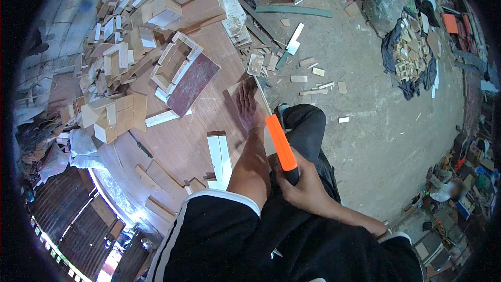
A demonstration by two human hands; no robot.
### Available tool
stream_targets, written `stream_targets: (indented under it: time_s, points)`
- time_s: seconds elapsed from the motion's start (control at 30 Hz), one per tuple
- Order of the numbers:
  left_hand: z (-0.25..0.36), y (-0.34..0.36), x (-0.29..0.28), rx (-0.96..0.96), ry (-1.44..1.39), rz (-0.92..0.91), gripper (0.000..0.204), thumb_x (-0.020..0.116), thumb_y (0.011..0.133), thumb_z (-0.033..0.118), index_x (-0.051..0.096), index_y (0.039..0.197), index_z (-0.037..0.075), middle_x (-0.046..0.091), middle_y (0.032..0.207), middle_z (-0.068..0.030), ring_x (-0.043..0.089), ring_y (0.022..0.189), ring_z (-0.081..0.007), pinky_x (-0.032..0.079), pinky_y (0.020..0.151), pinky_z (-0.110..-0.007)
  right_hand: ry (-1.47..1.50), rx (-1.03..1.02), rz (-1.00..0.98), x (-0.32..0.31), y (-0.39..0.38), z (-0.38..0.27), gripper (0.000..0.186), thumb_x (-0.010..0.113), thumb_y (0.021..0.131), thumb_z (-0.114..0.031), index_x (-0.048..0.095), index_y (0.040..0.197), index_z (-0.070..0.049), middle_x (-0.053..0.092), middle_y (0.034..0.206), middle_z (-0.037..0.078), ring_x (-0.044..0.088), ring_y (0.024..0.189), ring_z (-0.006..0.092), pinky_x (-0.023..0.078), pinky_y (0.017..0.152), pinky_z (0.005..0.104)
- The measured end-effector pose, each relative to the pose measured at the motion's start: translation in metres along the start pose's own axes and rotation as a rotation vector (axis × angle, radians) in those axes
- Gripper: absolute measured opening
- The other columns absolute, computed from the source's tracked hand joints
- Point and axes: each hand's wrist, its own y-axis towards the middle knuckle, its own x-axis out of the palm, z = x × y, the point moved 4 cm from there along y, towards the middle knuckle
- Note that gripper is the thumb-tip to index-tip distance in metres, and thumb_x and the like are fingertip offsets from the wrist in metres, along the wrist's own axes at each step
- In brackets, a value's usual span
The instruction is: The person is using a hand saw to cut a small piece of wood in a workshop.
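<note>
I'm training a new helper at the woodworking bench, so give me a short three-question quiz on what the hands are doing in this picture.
1. True or false: the right hand grips the orange-handled hand saw.
2. Which does the left hand press flat on? A) the thin reddish-brown plywood sheet B) a blue plastic bucket C) a metal pipe
3. Fill in: the open rectangular pale wooden frame lies on the brown wooden workbench, to the person's ____ of the left hand.

Key: 1 true; 2 A; 3 left.
</note>
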Motion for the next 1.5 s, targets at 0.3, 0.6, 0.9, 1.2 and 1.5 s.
stream_targets:
  time_s: [0.3,0.6,0.9,1.2,1.5]
  points:
    - [-0.001,0.0,-0.003,0.007,0.004,-0.006,0.054,0.049,0.091,0.018,0.045,0.144,0.007,0.039,0.156,-0.0103,0.033,0.146,-0.0239,0.024,0.121,-0.046,-0.114,-0.187,0.089,0.008,0.062,0.047,0.038,0.066,0.08,-0.007,0.058,0.116,0.002,0.065,0.099,0.03,0.066,0.099,0.0438,0.051,0.085,0.0454]
    - [-0.003,-0.004,-0.004,0.004,0.021,-0.011,0.053,0.049,0.092,0.018,0.045,0.143,0.007,0.038,0.156,-0.0104,0.033,0.146,-0.0238,0.024,0.121,-0.046,-0.061,-0.195,0.1,0.004,0.096,0.046,0.024,0.062,0.083,-0.002,0.06,0.107,0.002,0.064,0.089,0.016,0.061,0.085,0.0177,0.049,0.079,0.035]
    - [-0.002,-0.005,-0.009,0.008,0.026,-0.023,0.053,0.048,0.092,0.019,0.045,0.143,0.007,0.038,0.156,-0.0105,0.033,0.146,-0.0237,0.025,0.121,-0.046,-0.021,-0.197,0.111,-0.004,-0.005,0.04,0.042,0.062,0.078,-0.001,0.058,0.119,0.0,0.065,0.098,0.028,0.066,0.1,0.0434,0.052,0.086,0.0432]
    - [-0.003,-0.003,-0.012,-0.003,0.026,-0.036,0.052,0.048,0.092,0.019,0.046,0.143,0.008,0.038,0.156,-0.0106,0.033,0.146,-0.0236,0.025,0.121,-0.046,-0.1,-0.284,0.097,0.009,-0.005,0.038,0.051,0.067,0.077,-0.002,0.053,0.126,0.0,0.065,0.098,0.029,0.064,0.097,0.0464,0.053,0.08,0.0448]
    - [-0.001,-0.001,-0.011,-0.009,0.03,-0.048,0.052,0.048,0.092,0.02,0.046,0.143,0.008,0.038,0.156,-0.0107,0.033,0.146,-0.0235,0.025,0.121,-0.046,-0.148,-0.213,0.115,0.008,0.106,0.05,0.04,0.067,0.078,-0.012,0.057,0.115,0.0,0.064,0.09,0.028,0.062,0.085,0.048,0.051,0.077,0.0473]
